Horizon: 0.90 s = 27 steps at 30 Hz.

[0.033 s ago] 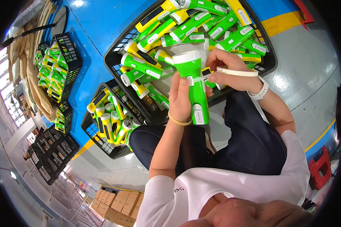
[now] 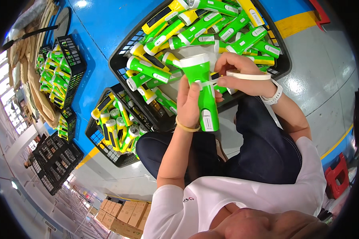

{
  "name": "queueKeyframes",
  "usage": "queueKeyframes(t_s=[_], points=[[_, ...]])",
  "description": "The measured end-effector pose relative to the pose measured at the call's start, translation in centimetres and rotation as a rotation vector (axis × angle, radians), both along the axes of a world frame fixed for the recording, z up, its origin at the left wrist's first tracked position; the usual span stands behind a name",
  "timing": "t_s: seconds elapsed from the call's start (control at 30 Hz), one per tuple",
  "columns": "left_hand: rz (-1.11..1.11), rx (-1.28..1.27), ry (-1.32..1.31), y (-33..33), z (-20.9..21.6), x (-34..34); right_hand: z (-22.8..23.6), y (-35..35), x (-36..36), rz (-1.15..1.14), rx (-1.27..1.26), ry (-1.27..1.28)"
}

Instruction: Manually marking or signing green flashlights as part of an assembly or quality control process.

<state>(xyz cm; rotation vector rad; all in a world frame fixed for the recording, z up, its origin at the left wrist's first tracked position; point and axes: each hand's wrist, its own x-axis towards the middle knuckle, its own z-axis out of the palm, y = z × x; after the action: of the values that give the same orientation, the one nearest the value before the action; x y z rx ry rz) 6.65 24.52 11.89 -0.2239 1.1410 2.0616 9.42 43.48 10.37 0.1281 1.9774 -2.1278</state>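
A green flashlight (image 2: 207, 96) with a white head stands nearly upright, its head pointing away from me. My left hand (image 2: 188, 101) is closed around its body, thumb in front and fingertips showing at the far side. At its neck, a narrow white strip (image 2: 208, 83) runs across to my right hand (image 2: 238, 71). That hand is closed, pinching the strip between thumb and fingers. A flat white ring (image 2: 249, 75), looking like a roll of tape, sits in the right hand. Behind the flashlight is a large black crate (image 2: 117, 59) of green and yellow flashlights.
A smaller black crate (image 2: 93, 137) of flashlights stands at the left. Farther left are more filled crates (image 2: 73, 53) and stacked black crates (image 2: 54, 161). Cardboard boxes (image 2: 127, 215) lie at the lower left. A red plastic stool (image 2: 337, 177) is at the right.
The flashlight's head has shifted slightly left, tilting a little. Both hands have moved very slightly left with it and keep their hold.
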Motion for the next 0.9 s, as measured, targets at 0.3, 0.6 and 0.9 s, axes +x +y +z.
queueKeyframes(t_s=[0.3, 0.6, 0.9], points=[[0.063, -0.676, 0.173, -2.6, -4.8, -2.5, -5.7, -5.5, 3.3, -0.023, 0.587, 0.681], [-0.159, -2.161, 0.645, -31.3, -1.9, -11.2, -11.5, 0.9, -0.9, 0.333, 0.613, 0.184], [-0.499, -1.478, 1.079, -13.4, -2.3, -3.0, -13.7, -0.3, -4.7, 1.005, 0.607, -0.293]])
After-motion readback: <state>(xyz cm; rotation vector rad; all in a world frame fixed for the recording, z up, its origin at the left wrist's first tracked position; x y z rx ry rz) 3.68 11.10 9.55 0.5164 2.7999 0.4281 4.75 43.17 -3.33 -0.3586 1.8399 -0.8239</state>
